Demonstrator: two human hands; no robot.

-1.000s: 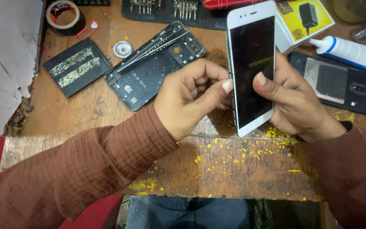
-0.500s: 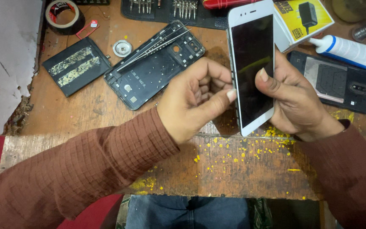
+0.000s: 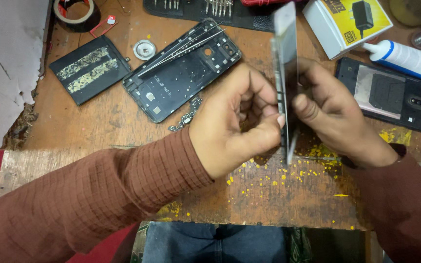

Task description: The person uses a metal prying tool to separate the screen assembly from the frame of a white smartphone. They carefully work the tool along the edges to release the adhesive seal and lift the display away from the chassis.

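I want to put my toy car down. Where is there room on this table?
Bare wood lies along the near edge below the left hand, and between the black battery and the sleeve. The far side, round the phone frame and glue tube, is crowded.

You have two hands, left hand and right hand, one white phone, two opened phone bodies, one battery, one tape roll, perhaps one glue tube.

You hold a glossy glass-fronted phone, white plastic edge. Worn rough wooden table, yellow-speckled near you. Far left: matt black plastic phone shell with shiny metal tweezers on it. Your sleeves are ribbed brown cloth.
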